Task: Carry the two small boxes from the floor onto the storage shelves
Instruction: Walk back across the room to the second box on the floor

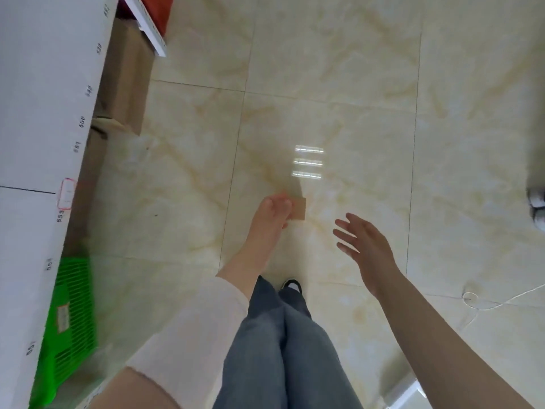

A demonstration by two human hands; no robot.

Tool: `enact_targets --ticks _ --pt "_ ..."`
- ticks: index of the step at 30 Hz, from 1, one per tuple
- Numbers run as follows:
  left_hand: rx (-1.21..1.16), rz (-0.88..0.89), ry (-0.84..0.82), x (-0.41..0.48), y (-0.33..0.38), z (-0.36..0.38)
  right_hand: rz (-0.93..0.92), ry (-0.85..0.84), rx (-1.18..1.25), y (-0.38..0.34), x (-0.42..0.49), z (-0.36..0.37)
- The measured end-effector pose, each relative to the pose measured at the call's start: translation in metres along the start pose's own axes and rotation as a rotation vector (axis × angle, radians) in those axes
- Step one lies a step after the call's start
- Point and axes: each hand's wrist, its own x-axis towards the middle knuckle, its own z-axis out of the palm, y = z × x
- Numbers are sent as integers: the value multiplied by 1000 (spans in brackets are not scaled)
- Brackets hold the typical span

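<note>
My left hand (pixel 275 211) is closed around a small brown cardboard box (pixel 299 208), held out over the tiled floor in front of my legs; only the box's right part shows past the fingers. To its right, my right hand (pixel 361 239) hangs with fingers spread and nothing in it. The white storage shelf (pixel 44 113) runs along the left edge, with number labels on its front lip. I see no second small box.
Larger cardboard boxes (pixel 126 78) sit under the shelf at upper left. A green plastic basket (pixel 70 314) stands below the shelf at lower left. A white string (pixel 483 304) lies on the floor at right. Someone's shoes (pixel 536 205) show at the right edge.
</note>
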Motion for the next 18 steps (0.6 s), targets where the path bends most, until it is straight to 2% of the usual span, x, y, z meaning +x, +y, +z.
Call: enact_targets --ticks 6,10,14,18 --pt "87 -75 6 222 -157 0 94 -11 -182 148 232 20" --pt "169 -94 -8 332 -251 7 66 -4 -235 217 357 36" --pt "204 -48 11 407 -295 12 -39 -38 -257 256 443 54" --pt "251 21 54 440 -313 15 -127 -31 -177 277 475 67"
